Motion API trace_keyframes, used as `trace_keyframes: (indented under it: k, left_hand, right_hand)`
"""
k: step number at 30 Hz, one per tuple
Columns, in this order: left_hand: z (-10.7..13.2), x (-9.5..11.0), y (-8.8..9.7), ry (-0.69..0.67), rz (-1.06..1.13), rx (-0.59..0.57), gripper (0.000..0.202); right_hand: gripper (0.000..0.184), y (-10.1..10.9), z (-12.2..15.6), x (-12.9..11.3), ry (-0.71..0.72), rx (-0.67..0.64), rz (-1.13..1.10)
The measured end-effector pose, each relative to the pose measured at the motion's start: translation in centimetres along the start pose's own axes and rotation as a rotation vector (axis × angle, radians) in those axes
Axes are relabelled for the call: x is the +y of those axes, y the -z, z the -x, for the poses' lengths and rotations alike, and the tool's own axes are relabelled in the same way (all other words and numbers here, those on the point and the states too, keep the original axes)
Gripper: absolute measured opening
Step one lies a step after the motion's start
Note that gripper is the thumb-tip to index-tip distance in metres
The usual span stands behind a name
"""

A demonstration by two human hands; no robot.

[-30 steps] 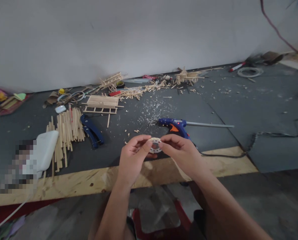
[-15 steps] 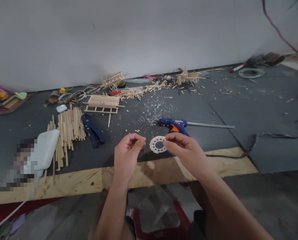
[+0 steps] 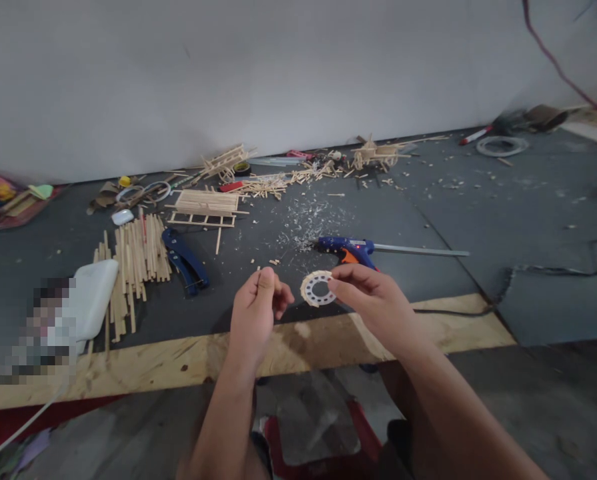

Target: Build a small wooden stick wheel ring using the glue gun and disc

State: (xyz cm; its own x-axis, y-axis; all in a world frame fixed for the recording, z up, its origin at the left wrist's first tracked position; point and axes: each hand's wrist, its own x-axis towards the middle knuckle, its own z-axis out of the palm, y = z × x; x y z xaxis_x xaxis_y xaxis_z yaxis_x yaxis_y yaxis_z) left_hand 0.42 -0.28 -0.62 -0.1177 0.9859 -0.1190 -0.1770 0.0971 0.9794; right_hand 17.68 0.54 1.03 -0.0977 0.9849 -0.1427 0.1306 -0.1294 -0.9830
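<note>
My right hand pinches the right edge of a small pale wheel-shaped ring made of tiny wooden pieces and holds it above the table's near edge. My left hand is just left of the ring, not touching it, its fingers curled with thumb against fingertips; whether anything is in them I cannot see. A blue and orange glue gun lies just beyond my right hand with a clear glue stick sticking out to the right.
Blue cutters, a bundle of wooden sticks, a stick frame, a white box, small stick models and scattered offcuts cover the dark mat. A black cable runs right. A plywood edge fronts the table.
A second ago both hands held the ring together. My left hand has let go, drawn slightly left and curled shut, while my right hand keeps the ring, turned flat towards me.
</note>
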Motion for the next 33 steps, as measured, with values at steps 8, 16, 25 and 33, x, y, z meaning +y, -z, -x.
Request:
trace_keyframes:
  k: [8, 16, 25, 33]
  left_hand:
    - [0.4, 0.1, -0.6, -0.011, 0.022, -0.14, 0.034]
    - [0.5, -0.2, -0.8, 0.046, -0.012, -0.175, 0.029]
    - [0.3, 0.3, 0.0, 0.066, 0.034, -0.092, 0.035]
    - [0.0, 0.3, 1.0, 0.046, 0.013, -0.045, 0.035]
  right_hand:
    - [0.019, -0.2, 0.0, -0.3, 0.04, -0.002, 0.025]
    - [0.021, -0.1, 0.1, -0.7, 0.074, -0.075, 0.083]
    - [0.038, 8.5, -2.1, 0.4, -0.123, 0.229, 0.392]
    - [0.038, 8.5, -3.0, 1.7, -0.319, -0.013, 0.353]
